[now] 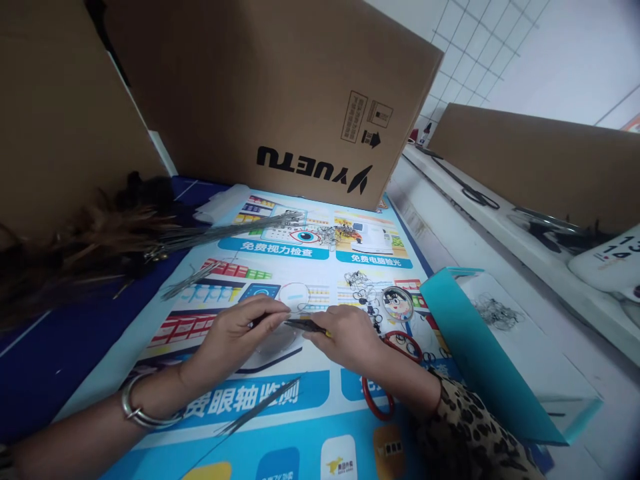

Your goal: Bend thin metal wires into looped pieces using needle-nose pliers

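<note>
Pliers [309, 325] with dark jaws and a bit of yellow on the handle are gripped in my right hand [350, 337], jaws pointing left. My left hand [243, 330] pinches a thin wire [303, 309] between thumb and forefinger, right at the plier jaws. The wire curls slightly above the jaws; its far end is hard to make out. Under the hands sits a clear round dish [275, 343], partly covered. Red-handled scissors [379, 400] lie beneath my right forearm. A loose bunch of straight thin wires [263, 405] rests nearer to me.
Small wire loops [360, 287] lie scattered by a round clear container [397, 304]. A teal-sided open box [465, 353] holds tangled wire pieces [497, 312]. Longer wires [225, 231] and brown feathers [90, 230] lie left. A large carton [280, 87] stands behind.
</note>
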A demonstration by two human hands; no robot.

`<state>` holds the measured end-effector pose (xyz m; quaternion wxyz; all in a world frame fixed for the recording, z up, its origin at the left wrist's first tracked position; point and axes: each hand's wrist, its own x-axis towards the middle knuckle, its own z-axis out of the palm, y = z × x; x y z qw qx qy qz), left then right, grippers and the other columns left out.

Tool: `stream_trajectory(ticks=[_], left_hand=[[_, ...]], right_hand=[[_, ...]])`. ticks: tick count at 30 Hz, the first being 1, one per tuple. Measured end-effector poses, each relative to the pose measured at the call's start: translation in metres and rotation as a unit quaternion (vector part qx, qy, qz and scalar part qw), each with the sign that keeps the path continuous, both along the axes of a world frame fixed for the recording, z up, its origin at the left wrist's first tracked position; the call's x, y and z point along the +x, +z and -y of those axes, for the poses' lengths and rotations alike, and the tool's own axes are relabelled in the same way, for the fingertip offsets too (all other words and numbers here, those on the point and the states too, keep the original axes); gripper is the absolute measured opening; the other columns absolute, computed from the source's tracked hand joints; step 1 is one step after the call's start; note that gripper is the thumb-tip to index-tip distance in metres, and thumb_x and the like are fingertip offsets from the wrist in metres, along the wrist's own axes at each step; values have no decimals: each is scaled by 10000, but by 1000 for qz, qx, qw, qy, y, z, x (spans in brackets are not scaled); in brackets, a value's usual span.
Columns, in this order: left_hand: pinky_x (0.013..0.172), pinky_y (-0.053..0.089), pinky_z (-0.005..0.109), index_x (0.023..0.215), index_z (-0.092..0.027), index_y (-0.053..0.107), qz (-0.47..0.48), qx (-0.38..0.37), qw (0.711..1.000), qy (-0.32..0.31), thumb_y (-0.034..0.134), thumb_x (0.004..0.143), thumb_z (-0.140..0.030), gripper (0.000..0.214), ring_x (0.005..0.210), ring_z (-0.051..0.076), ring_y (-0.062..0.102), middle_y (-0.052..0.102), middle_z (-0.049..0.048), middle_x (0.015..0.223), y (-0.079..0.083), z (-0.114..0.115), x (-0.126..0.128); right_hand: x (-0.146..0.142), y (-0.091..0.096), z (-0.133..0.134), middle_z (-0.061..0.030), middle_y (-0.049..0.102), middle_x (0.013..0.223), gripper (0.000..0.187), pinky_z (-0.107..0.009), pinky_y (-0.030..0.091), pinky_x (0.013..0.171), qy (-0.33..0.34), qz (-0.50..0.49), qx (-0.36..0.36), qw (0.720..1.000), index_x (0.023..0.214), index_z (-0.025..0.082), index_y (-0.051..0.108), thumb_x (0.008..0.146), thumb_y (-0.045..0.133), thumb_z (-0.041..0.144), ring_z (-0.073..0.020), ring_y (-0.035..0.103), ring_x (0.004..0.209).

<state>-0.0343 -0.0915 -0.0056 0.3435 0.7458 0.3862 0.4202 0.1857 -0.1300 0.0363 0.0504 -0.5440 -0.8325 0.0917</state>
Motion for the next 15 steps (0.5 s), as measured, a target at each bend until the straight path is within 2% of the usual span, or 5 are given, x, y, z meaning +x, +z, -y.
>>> stream_trajectory(ticks=[10, 15], left_hand=[[730, 521, 275, 892, -225, 730, -1, 15, 1000, -11, 605, 900, -304, 148, 810, 187, 663, 730, 24, 861, -1, -1, -1], [743, 517, 277, 894, -223, 725, 3, -8, 1000, -19, 598, 906, -326, 163, 819, 187, 656, 724, 28, 867, 0, -1, 0]], right_hand=[[0, 0, -2, -47, 752, 1010, 379, -261, 421, 701, -3, -28, -35, 999, 1159, 268, 699, 960, 498, 520, -209, 673, 907], [1, 0, -3, -39, 755, 1027, 379, -256, 416, 702, -10, -44, -49, 998, 1168, 283, 699, 949, 515, 531, -212, 676, 926]])
